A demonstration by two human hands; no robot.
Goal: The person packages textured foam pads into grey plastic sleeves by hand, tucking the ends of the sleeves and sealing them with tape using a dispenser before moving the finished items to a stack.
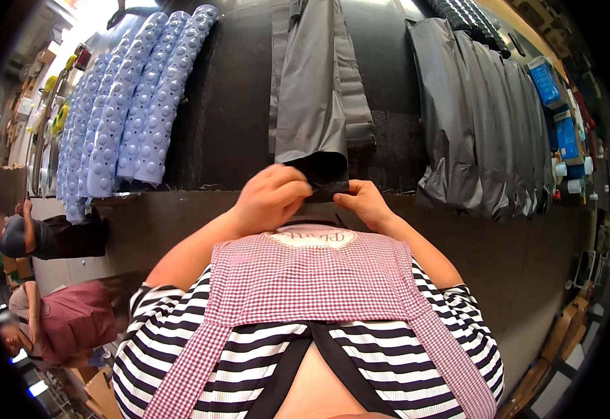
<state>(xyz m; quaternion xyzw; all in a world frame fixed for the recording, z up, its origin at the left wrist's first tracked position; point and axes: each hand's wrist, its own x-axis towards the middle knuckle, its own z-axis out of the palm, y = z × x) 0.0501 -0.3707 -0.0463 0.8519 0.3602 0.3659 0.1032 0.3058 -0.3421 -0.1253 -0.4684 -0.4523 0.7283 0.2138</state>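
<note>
A long grey plastic bag [312, 98] lies on the dark table in front of me, its mouth gaping toward my body at the table's near edge. Its inside looks black. At the left side of that mouth, my left hand [271, 197] has its fingers curled in and closed on the bag's edge; they are slightly blurred. My right hand [366, 204] pinches the lower right corner of the opening between thumb and fingers. Under the bag, more flat grey plastic [357, 105] shows on the right.
Several rolled light-blue bubbled mats [155, 98] lie at the left on the black table [238, 91]. Filled grey bags [472, 126] stand in a row at the right, with black bubbled rolls [469, 21] behind. Blue boxes [546, 80] line the right side. Two people [74, 314] are far left.
</note>
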